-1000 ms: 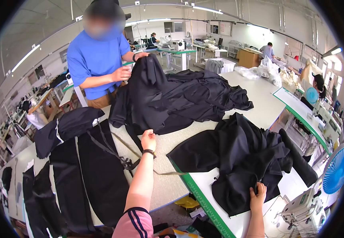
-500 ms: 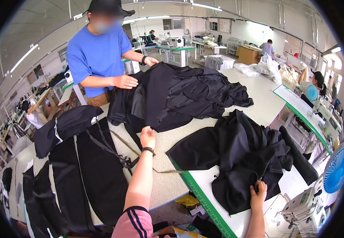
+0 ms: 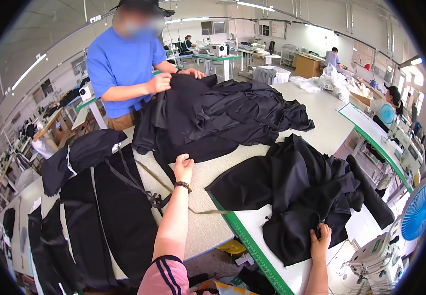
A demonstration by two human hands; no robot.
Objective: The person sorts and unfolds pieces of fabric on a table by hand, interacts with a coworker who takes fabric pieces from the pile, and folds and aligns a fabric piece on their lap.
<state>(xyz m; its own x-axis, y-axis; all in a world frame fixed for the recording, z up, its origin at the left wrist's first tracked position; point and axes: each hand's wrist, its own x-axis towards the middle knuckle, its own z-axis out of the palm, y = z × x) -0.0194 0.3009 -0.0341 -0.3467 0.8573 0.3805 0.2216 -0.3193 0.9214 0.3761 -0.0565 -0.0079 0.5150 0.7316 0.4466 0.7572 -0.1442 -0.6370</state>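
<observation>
My left hand (image 3: 183, 168) is just off the near edge of a heap of black cloth pieces (image 3: 232, 115) on the pale table. Its fingers are loosely curled, and no cloth shows between them. My right hand (image 3: 320, 241) pinches the near edge of a black garment (image 3: 296, 187), thumb on top and fingertips partly hidden by the fabric. The garment lies rumpled across the green-edged sewing table and the pale table. Across the heap, a co-worker in a blue shirt (image 3: 124, 69) has both hands on its far edge.
Black cut panels (image 3: 124, 211) and a black bundle (image 3: 87, 152) with straps lie at the left. A sewing machine (image 3: 372, 260), a blue fan (image 3: 416, 211) and a dark roll (image 3: 370, 196) stand or lie at the right. Clear plastic bags (image 3: 333, 83) rest farther back.
The co-worker's hands have shifted, and the black flap that reached my left hand has drawn back toward them. My left hand's fingers have loosened slightly. My right hand stays in place.
</observation>
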